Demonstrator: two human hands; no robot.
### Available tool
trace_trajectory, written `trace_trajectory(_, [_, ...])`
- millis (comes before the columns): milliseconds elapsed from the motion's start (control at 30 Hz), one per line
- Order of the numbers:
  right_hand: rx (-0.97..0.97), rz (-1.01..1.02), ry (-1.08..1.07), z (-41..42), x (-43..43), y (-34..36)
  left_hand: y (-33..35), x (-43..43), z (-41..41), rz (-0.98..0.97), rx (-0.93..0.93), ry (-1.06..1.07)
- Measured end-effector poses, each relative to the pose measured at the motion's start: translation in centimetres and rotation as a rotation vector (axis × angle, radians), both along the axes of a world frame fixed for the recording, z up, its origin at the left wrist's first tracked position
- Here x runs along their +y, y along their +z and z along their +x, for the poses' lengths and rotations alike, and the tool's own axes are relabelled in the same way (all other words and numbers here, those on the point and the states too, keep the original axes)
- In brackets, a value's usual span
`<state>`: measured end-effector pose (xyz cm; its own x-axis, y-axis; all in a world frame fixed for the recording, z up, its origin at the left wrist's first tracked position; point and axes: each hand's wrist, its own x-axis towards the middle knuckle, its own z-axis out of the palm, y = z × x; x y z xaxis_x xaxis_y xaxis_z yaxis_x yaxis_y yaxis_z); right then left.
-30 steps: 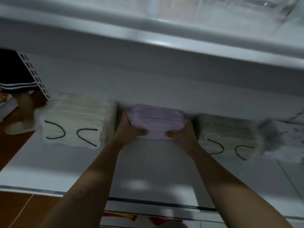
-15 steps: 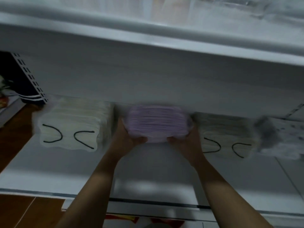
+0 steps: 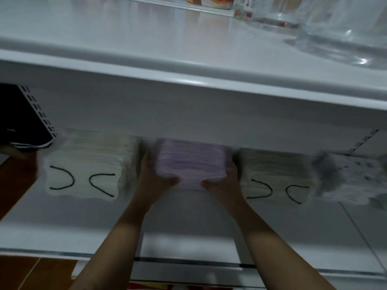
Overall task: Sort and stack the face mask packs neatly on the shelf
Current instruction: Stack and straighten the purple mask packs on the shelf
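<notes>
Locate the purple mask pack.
Head view: the purple mask pack is on the shelf between the left white pack and right white pack, held by the left hand and right hand.

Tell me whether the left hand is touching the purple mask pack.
Touching. Head view: the left hand grips the purple mask pack at its end, thumb curled over the front edge.

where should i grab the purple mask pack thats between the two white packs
Take the purple mask pack by its two short ends, coming in from the open front. It is a wide, soft stack hemmed by the left white pack and right white pack, with the upper shelf overhanging, so a top grip is blocked. The left hand and right hand hold it this way.
</notes>
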<state>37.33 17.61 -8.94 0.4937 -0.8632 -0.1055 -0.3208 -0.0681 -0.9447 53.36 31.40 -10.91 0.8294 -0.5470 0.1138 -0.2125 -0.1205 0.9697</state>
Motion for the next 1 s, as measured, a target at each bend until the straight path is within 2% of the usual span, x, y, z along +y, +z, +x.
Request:
trace_trajectory(67, [-0.017, -0.027, -0.036, -0.3, 0.7, 0.3, -0.3, 0.4, -0.5, -0.019, 0.005, 0.028])
trace_trajectory(233, [-0.105, -0.039, -0.131, -1.0, 2.0, 0.1, -0.8, 0.8, -1.1, -0.116, 0.201, 0.093])
trace_trajectory(500, [-0.1, 0.003, -0.192, -0.3, 2.8, -0.4, 1.0, 1.0, -2.2, -0.095, 0.196, 0.043])
trace_trajectory(700, [0.001, 0.021, -0.2, -0.7, 3.3, 0.3, 1.3, 0.9, -2.6, -0.043, 0.17, 0.015])
trace_trajectory(900, [0.007, -0.037, -0.198, -0.7, 3.6, 0.6, 1.2, 1.0, -2.3, -0.02, 0.167, 0.047])
trace_trajectory(1000, [-0.029, -0.084, -0.16, -0.9, 4.2, 1.0, 1.2, 1.2, -2.9, -0.008, 0.088, 0.071])
